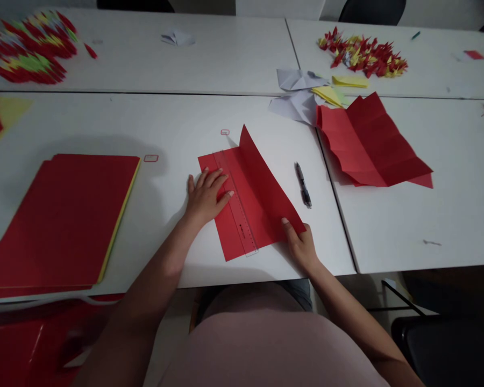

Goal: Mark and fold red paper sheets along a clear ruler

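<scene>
A red sheet of paper lies in front of me, its right part lifted off the table and angled upward. Across its left part runs a clear ruler, lengthwise from far to near. My left hand presses on the ruler and paper with fingers spread. At the near right corner, my right hand pinches the raised edge of the sheet, thumb on top and the other fingers mostly hidden beneath. Just right of the sheet rests a black pen.
A stack of red and yellow paper sits at the left. Creased red paper lies to the right, beside folded white sheets. Piles of small folded pieces occupy the far tables. A black chair stands at the lower right.
</scene>
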Tool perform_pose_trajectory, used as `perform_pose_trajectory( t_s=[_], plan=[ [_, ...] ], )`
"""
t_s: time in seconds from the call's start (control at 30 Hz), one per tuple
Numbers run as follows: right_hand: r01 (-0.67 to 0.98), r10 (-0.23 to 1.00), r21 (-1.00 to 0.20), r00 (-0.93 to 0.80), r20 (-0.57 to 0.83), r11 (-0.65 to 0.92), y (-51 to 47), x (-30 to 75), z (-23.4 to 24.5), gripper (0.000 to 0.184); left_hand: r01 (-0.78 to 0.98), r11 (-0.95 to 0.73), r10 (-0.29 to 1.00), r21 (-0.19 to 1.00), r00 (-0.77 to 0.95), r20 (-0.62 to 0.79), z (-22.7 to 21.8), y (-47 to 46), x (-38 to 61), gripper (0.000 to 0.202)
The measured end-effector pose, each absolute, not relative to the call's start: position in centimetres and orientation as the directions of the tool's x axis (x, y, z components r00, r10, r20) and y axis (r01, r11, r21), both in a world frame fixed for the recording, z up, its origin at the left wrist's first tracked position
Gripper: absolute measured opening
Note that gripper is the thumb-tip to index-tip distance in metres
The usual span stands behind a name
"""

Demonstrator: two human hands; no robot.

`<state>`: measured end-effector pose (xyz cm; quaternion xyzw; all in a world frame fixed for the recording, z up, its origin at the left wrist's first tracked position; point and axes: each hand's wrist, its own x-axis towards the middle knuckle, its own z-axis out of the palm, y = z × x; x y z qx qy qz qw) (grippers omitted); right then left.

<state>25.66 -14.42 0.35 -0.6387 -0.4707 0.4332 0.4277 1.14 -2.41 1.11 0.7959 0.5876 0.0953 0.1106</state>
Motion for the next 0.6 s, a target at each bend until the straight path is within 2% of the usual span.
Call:
perform_pose_trajectory(
  t_s=[0.6],
  plan=[
    [0.225, 0.977, -0.96, 0.166, -0.133, -0.169, -14.52, 25.53, -0.19, 0.044, 0.93, -0.306, 0.952, 0.203, 0.301, 0.056, 0.45, -2.71, 0.91, 0.052]
  ],
)
